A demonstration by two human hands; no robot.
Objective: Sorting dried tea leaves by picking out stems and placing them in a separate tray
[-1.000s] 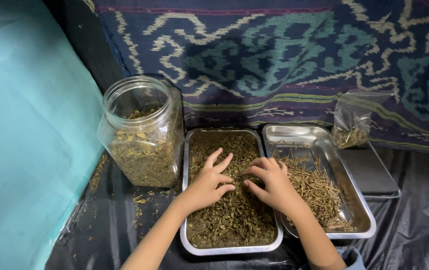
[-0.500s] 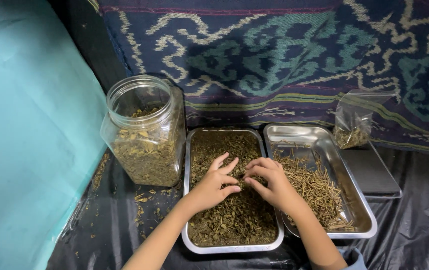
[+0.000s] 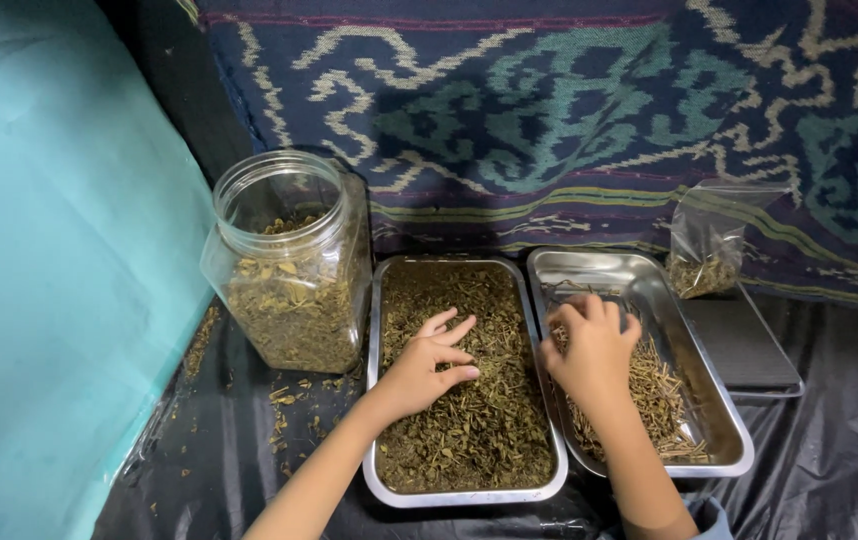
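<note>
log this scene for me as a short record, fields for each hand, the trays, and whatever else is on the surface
left hand: resting on dried leaves in the left tray
right hand: over the stems in the right tray, fingers curled
jar: clear plastic, lidless, partly filled with leaves, left of the trays
bag: small clear, some dried bits inside, behind the right tray
surface: black plastic sheet, leaf scraps near the jar

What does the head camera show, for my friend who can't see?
Two hands sort dried leaves: the left hand rests in a leaf tray, the right hand over a stem tray. A jar stands left, a small bag right.
</note>
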